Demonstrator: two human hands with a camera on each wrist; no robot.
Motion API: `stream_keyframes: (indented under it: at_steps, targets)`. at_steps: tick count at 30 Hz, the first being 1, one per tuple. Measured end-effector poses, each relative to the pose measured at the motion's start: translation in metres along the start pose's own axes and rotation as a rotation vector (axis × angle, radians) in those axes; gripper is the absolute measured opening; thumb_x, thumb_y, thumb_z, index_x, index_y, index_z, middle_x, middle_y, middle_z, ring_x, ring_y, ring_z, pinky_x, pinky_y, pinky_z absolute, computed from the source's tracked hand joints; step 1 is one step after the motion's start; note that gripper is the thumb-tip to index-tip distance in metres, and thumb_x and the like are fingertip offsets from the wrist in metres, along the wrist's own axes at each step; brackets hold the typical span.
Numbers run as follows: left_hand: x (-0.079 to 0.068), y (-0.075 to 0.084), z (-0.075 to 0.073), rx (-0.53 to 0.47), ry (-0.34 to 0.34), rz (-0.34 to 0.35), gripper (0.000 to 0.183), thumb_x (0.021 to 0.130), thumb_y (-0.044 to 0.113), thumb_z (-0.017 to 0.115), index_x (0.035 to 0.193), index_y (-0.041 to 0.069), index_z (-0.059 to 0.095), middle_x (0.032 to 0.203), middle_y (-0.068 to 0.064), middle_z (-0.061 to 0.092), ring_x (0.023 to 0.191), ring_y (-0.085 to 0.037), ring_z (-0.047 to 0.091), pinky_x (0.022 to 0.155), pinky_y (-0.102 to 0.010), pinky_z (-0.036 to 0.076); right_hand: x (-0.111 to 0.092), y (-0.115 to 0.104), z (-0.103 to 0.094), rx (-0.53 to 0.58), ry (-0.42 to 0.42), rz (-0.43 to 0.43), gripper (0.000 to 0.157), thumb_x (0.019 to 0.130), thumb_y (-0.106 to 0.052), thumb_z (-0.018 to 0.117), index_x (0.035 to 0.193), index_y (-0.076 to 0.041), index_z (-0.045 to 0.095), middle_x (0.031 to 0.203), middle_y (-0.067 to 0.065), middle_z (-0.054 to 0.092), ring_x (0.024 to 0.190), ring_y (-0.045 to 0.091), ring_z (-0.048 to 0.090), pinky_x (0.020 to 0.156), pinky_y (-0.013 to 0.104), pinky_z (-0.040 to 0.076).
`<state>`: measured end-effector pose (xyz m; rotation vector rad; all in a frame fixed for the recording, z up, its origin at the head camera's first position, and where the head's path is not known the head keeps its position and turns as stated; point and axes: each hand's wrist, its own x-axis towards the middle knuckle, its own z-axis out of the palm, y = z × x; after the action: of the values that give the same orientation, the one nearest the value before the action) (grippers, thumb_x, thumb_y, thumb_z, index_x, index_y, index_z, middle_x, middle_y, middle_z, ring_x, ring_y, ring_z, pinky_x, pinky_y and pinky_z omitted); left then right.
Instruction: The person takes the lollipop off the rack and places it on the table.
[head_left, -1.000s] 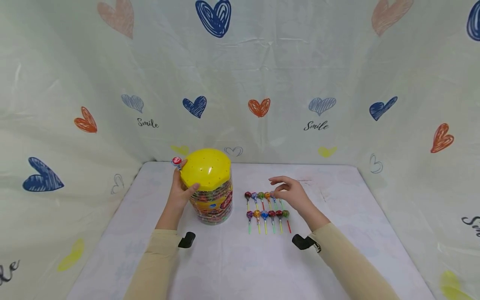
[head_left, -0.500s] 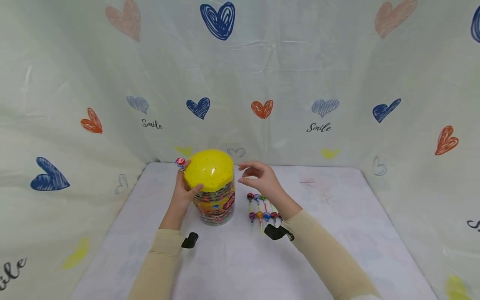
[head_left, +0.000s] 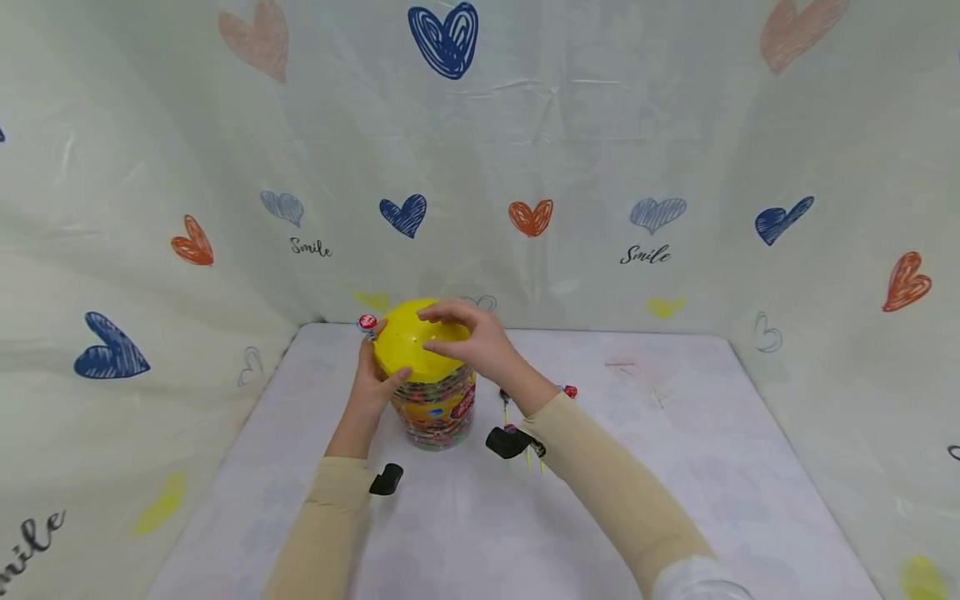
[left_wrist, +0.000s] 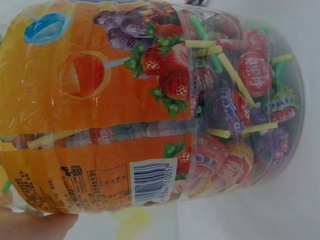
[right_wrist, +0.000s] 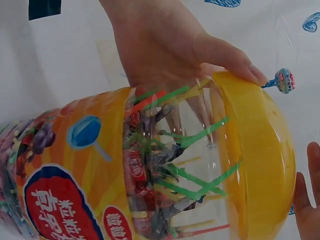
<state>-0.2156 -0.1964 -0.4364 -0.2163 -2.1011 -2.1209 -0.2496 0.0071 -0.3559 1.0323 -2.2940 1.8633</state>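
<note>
A clear lollipop jar [head_left: 435, 417] with a yellow dome lid [head_left: 408, 337] stands upright on the table, filled with wrapped lollipops. My left hand [head_left: 367, 396] grips it from the left near the top, the thumb in front at the lid's edge. One lollipop [head_left: 367, 322] sticks out beside the lid at my left fingers; whether they hold it or the lid does, I cannot tell. Over the lid's right side my right hand [head_left: 483, 337] spreads thumb and fingers apart, holding nothing visible. In the right wrist view, right fingertips [right_wrist: 305, 200] show beside the lid [right_wrist: 265, 165].
Rows of loose lollipops [head_left: 506, 408] lie right of the jar, mostly hidden beneath my right forearm. A red one [head_left: 571, 392] peeks out past the sleeve. The white table [head_left: 315, 533] ends at a heart-printed curtain [head_left: 570, 267].
My right hand has travelled left from above the lollipop rows to the jar's lid, and its forearm now covers much of the rows. My left hand keeps its hold on the jar.
</note>
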Motion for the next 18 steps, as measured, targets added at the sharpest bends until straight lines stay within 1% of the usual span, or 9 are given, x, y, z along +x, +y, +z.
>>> stream_keyframes:
  at_steps: [3,7,12,15,18]
  targets:
    - [0.0,-0.001,0.0,-0.014,-0.008,0.002,0.072,0.096,0.008,0.062,0.152,0.024,0.02,0.155,-0.009,0.025,0.136,-0.03,0.031,0.116,-0.048,0.019,0.01,-0.003,0.005,-0.037,-0.06,-0.025,0.035,0.086,-0.011,0.076,0.12,-0.011,0.069,0.122,-0.002,0.062,0.111,0.014,0.054,0.098,0.028,0.045]
    - [0.0,-0.001,0.001,-0.027,-0.017,-0.006,0.072,0.096,0.007,0.061,0.152,0.023,0.018,0.154,-0.008,0.027,0.135,-0.027,0.032,0.116,-0.046,0.021,0.022,-0.005,0.01,-0.041,-0.141,-0.077,0.036,0.086,-0.01,0.075,0.121,-0.008,0.067,0.121,0.0,0.062,0.108,0.014,0.056,0.095,0.027,0.046]
    - [0.0,0.0,0.001,-0.032,-0.019,-0.004,0.072,0.096,0.008,0.061,0.152,0.022,0.017,0.153,-0.007,0.028,0.134,-0.026,0.034,0.115,-0.046,0.023,0.031,-0.01,0.015,-0.068,-0.19,-0.05,0.037,0.086,-0.011,0.075,0.122,-0.011,0.066,0.119,-0.003,0.062,0.106,0.011,0.055,0.094,0.024,0.045]
    - [0.0,-0.002,0.0,-0.037,-0.022,0.009,0.071,0.096,0.011,0.062,0.151,0.023,0.018,0.154,-0.006,0.027,0.134,-0.026,0.033,0.115,-0.047,0.023,0.037,-0.013,0.018,-0.096,-0.22,-0.036,0.038,0.087,-0.014,0.075,0.124,-0.012,0.066,0.119,-0.004,0.063,0.105,0.011,0.055,0.092,0.023,0.045]
    - [0.0,-0.003,-0.001,-0.047,-0.023,0.014,0.071,0.096,0.011,0.061,0.151,0.022,0.018,0.155,-0.006,0.026,0.135,-0.026,0.032,0.115,-0.047,0.023,0.042,-0.014,0.019,-0.106,-0.27,-0.038,0.039,0.087,-0.014,0.074,0.125,-0.012,0.065,0.121,-0.004,0.064,0.106,0.013,0.055,0.092,0.023,0.045]
